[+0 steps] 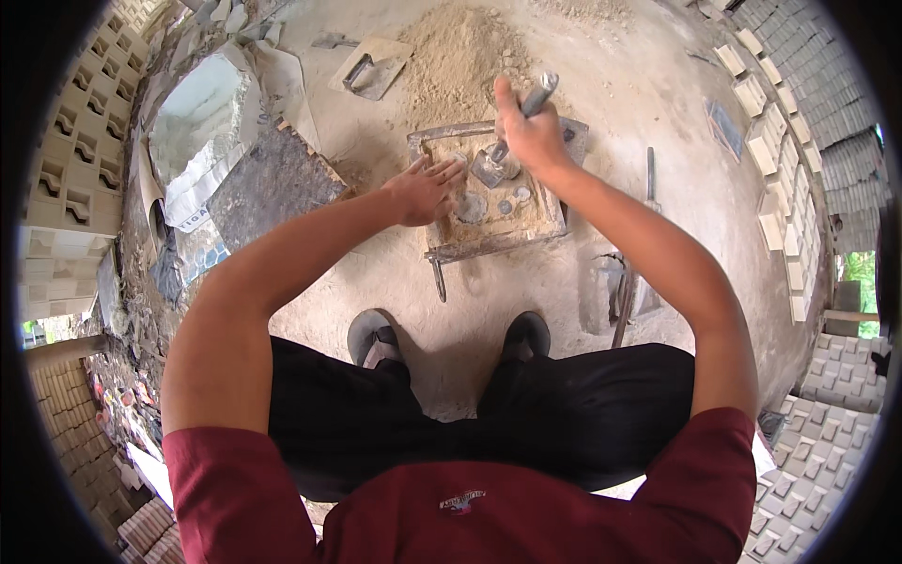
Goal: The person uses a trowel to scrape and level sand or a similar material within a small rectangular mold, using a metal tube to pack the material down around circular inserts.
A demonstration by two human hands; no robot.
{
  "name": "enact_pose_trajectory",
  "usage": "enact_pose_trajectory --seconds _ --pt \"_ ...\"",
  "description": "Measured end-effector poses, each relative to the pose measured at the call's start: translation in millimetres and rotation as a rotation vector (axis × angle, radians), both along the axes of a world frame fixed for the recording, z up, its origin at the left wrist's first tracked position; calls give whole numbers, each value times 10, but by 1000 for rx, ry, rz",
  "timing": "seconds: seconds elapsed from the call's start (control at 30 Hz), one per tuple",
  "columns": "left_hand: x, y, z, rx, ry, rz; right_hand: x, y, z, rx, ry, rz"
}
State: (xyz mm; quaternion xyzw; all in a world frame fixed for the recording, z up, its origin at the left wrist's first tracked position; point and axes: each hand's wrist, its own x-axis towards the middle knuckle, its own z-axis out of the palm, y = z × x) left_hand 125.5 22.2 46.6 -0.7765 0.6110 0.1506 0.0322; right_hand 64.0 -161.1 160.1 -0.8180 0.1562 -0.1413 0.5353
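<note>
Between my feet and a sand heap lies a square mould frame point(489, 250), filled with sandy mix and holding several round grey pieces. My right hand point(536, 136) is wrapped around the grey handle of a hand tamper point(539, 94), thumb pointing up. The tamper's blocky head is low over the mix near the frame's middle; whether it touches cannot be made out. My left hand point(427, 190) lies at the frame's left side, fingers stretched toward the tamper head, holding nothing. Part of the left rim is hidden beneath it.
Beyond the frame is a heap of sandy powder point(465, 56), with a flat trowel-like float point(370, 73) beside it. A white-lined sack point(202, 122) and dark board point(272, 183) lie left. Metal bars point(625, 301) lie right. Pale blocks point(780, 169) are stacked at the sides.
</note>
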Motion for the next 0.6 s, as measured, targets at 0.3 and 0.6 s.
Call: enact_pose_trajectory --seconds 0.3,0.6 --pt "1 53 -4 37 22 -67 -201 122 45 -119 -56 47" --pt "3 -4 62 74 48 -60 -248 -197 45 -5 18 248"
